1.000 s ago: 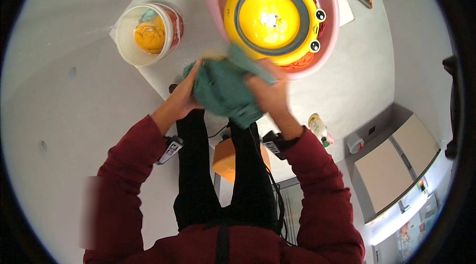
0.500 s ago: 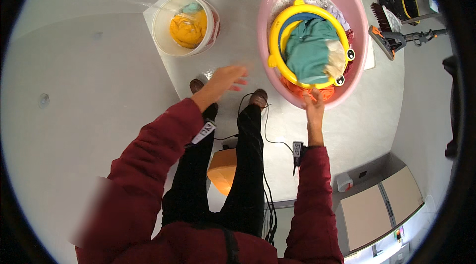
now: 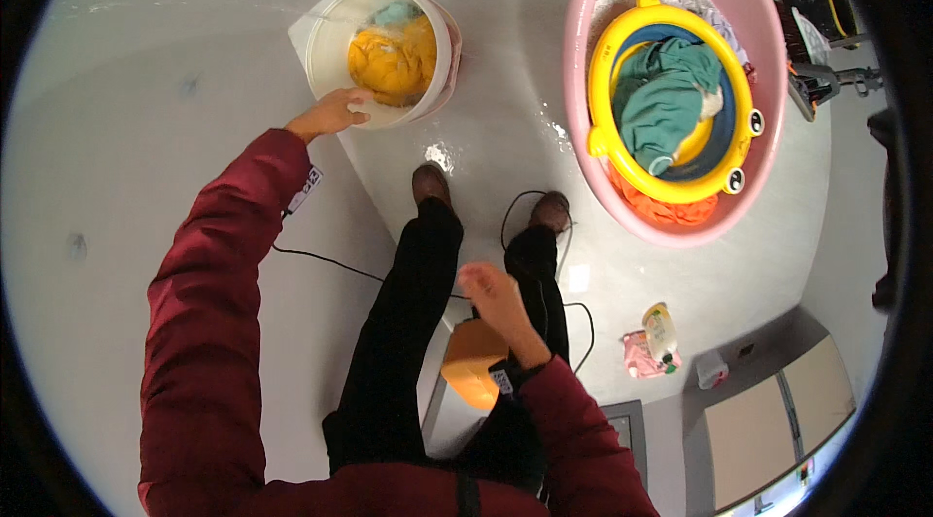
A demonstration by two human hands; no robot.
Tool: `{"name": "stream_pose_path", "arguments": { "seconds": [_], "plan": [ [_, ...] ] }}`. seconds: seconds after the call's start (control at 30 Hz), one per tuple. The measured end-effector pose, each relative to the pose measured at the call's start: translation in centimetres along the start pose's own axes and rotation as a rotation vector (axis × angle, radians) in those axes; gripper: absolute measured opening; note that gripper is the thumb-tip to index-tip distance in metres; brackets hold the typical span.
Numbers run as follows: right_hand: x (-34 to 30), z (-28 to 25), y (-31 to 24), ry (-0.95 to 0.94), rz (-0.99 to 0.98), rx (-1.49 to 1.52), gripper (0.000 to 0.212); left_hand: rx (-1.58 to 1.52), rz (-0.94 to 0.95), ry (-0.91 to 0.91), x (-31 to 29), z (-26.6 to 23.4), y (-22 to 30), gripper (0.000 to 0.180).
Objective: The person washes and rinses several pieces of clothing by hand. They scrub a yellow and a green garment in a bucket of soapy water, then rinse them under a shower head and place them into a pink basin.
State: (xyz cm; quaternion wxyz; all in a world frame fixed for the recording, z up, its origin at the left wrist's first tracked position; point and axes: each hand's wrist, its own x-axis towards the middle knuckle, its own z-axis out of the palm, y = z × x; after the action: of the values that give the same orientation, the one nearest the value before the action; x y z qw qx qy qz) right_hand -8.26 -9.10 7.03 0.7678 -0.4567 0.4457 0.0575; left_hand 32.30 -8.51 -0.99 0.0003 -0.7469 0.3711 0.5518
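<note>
My left hand [image 3: 333, 113] is at the near rim of a white bucket [image 3: 321, 46], its fingers closed over the edge. Inside the bucket lie a yellow garment [image 3: 394, 60] and a light blue-green cloth [image 3: 396, 14], with a thin stream of water coming in from the left. My right hand [image 3: 494, 295] hovers over my legs, away from the tubs; its fingers are blurred. To the right, a yellow and blue basin [image 3: 601, 60] with cartoon eyes sits inside a large pink tub [image 3: 579, 21]. It holds a green garment [image 3: 666, 114] with a pale part.
Orange cloth [image 3: 671, 209] and suds surround the basin in the pink tub. On the floor stand an orange stool [image 3: 474, 361], and a bottle [image 3: 661, 332] beside a pink pack [image 3: 643, 357]. A cable runs by my feet. A bin [image 3: 816, 0] is at far right.
My left hand has moved left onto the bucket's rim. My right hand has left the yellow basin's near edge and come back over my legs. The green garment now lies differently, exposing more basin.
</note>
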Motion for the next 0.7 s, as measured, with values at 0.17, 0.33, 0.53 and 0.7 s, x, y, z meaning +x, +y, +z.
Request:
{"name": "stream_pose_path", "arguments": {
  "seconds": [0.17, 0.33, 0.53, 0.7],
  "plan": [
    [1.0, 0.9, 1.8, -0.008, 0.050, -0.016, 0.019, 0.506, 0.154, -0.203, 10.7, 1.7, -2.7, 0.086],
    [0.3, -0.3, 2.1, 0.100, 0.133, 0.194, 0.018, 0.902, 0.239, -0.178, 16.7, 5.9, -4.9, 0.067],
    [0.4, 0.1, 2.8, 0.072, 0.135, 0.394, 0.018, 0.623, -0.024, -0.256, 14.4, 2.7, -2.0, 0.036],
    [1.3, 0.5, 2.1, 0.150, 0.192, 0.389, 0.017, -0.037, -0.169, -0.163, 3.7, -5.6, 3.7, 0.036]
  ]
}}
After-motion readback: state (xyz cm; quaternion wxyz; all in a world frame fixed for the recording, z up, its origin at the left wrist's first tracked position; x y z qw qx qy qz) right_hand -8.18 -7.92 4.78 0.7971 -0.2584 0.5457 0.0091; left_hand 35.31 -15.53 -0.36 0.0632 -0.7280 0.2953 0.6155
